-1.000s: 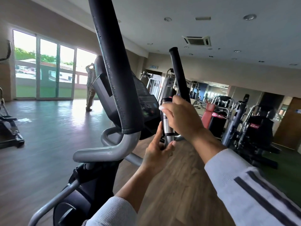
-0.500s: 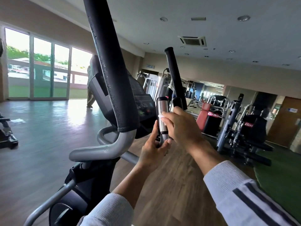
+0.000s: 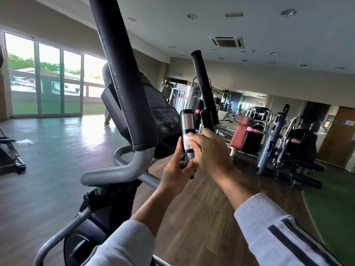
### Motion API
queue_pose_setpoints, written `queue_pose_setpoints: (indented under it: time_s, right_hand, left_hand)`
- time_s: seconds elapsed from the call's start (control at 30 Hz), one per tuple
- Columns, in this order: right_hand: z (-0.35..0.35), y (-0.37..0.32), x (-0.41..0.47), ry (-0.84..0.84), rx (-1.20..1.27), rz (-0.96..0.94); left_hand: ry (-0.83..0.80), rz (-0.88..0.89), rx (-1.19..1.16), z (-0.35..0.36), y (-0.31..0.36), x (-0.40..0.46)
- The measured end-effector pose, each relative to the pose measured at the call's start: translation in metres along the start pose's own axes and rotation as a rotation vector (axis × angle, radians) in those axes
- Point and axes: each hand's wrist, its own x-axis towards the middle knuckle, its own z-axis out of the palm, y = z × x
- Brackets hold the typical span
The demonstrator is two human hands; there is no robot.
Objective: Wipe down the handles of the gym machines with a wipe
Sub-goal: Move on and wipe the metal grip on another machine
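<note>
While the wipe is this small, most of the risk sits in the grip.

Head view, hands: the right hand [image 3: 209,150] is pinched shut on a white wipe [image 3: 186,139], pressing it to the steel sensor grip [image 3: 187,129] of the elliptical; the left hand [image 3: 175,170] is clamped round the grey stem just below that grip.

Head view, risk: only a scrap of the wipe shows past the fingertips, so I judge it could slide out or bunch, and bare fingers would rub the steel instead. The back of the grip, hidden from here, may get missed.

Head view, other handles: the tall foam bar [image 3: 123,73] stands close to the camera with beads of wet on it; a second black bar [image 3: 204,85] rises behind the hands. Leaning in could knock the head on the near one.

Head view, surface: none; there is no table, only the wood floor [image 3: 192,217].

Head view, room: a gym hall with glass doors [image 3: 50,79] at left, weight machines [image 3: 288,143] at right, and a green mat [image 3: 334,204].
</note>
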Motion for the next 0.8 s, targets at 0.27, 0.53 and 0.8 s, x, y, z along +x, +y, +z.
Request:
queue_pose_setpoints:
  time_s: [0.27,0.53,0.8]
  right_hand:
    - [0.002,0.008,-0.01,-0.011,0.181,0.076]
    - [0.024,0.01,-0.127,0.063,0.43,0.193]
    - [0.068,-0.05,-0.348,-0.428,0.623,0.5]
  left_hand:
    - [0.078,-0.02,0.036,0.001,-0.014,-0.001]
    - [0.25,-0.054,0.362,0.004,-0.025,-0.084]
    - [0.467,-0.716,0.482,-0.008,-0.126,-0.319]
